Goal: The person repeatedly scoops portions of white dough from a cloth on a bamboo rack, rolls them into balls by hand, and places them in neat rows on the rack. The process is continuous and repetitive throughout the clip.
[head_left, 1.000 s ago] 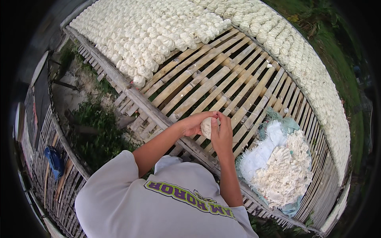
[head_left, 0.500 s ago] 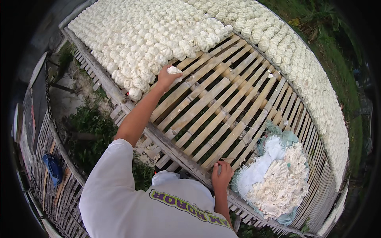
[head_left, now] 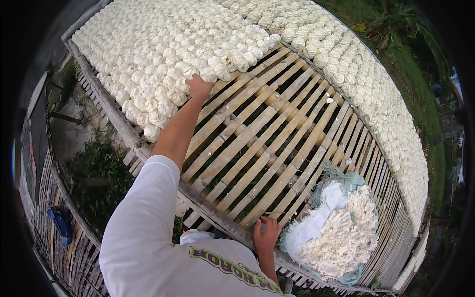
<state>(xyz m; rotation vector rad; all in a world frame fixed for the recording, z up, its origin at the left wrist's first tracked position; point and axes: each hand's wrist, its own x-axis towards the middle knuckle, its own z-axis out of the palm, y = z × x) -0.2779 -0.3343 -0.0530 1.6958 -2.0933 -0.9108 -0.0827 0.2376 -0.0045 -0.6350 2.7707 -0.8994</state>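
My left hand [head_left: 200, 88] now reaches the balls [head_left: 163, 64], can't tell grip; right hand [head_left: 267, 234] half-open. Sack [head_left: 313, 214] holds white crumbs [head_left: 346, 235].

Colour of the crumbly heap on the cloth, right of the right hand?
The crumbly heap is off-white to pale cream; best seen in the head view.

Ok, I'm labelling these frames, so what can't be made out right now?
In the head view:
Whether the left hand holds anything: its back hides the palm.
The far end of the white lumps: cut off by the upper edge.
The underside of the cloth: hidden by the crumbly white mass.
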